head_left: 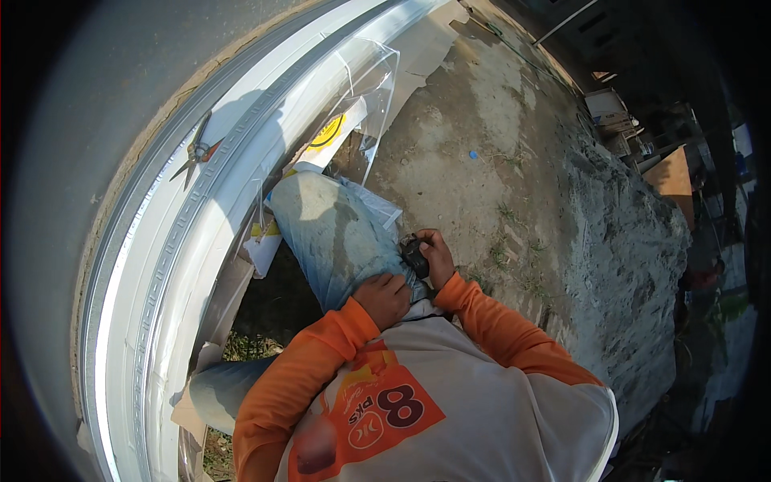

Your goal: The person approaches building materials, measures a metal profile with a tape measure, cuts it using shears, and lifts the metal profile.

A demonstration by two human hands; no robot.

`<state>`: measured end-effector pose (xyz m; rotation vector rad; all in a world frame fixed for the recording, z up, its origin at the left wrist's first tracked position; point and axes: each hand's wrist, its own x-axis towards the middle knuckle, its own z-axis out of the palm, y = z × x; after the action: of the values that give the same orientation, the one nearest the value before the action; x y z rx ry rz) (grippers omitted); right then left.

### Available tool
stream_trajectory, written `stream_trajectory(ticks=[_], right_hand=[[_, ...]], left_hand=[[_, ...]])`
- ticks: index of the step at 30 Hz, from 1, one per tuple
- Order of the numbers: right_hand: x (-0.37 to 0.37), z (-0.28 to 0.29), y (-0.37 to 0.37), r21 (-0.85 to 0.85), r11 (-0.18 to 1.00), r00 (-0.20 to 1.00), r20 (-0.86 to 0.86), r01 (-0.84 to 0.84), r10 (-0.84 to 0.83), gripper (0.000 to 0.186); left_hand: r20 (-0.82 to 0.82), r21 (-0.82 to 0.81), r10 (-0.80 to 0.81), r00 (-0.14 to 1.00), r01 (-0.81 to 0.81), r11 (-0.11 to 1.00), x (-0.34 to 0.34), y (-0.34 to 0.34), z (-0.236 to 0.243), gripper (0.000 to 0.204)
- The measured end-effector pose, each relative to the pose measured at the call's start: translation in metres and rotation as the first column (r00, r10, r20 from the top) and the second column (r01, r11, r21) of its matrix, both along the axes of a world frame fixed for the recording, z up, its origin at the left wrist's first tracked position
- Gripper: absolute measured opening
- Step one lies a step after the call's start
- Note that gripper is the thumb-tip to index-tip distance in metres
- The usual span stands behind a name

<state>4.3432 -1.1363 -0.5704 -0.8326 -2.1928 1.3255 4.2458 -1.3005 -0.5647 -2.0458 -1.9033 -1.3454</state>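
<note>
My right hand (436, 259) is closed round a small black boxy object (414, 255) at my hip, over the upper thigh of my jeans; its kind is not clear. My left hand (383, 300) rests at my lap beside it, fingers curled in against the jeans (329, 229). Whatever those fingers hold, if anything, is hidden. Off to the left, a pair of snips (195, 157) with a reddish handle part lies with its blades apart on long white and grey metal profiles (148, 241), away from both hands.
A plain wall (56, 209) runs along the far left. Clear plastic wrapping (373, 76) and a white carton with a yellow mark (333, 136) lie by my knee. Rough ground (458, 136) spreads right toward a grey sandy heap (614, 265) and a brown board (671, 178).
</note>
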Motion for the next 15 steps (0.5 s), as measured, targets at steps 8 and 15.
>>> stream_trajectory(ticks=[8, 15], right_hand=[[-0.055, 0.035, 0.072, -0.582, 0.809, 0.919, 0.27, -0.082, 0.288, 0.052], [-0.229, 0.044, 0.077, 0.024, 0.922, 0.915, -0.116, -0.386, 0.386, 0.025]], left_hand=[[0.494, -0.076, 0.037, 0.869, 0.001, 0.997, -0.034, -0.058, 0.032, 0.011], [0.563, -0.161, 0.675, 0.478, -0.737, 0.656, -0.093, -0.163, 0.035, 0.015]])
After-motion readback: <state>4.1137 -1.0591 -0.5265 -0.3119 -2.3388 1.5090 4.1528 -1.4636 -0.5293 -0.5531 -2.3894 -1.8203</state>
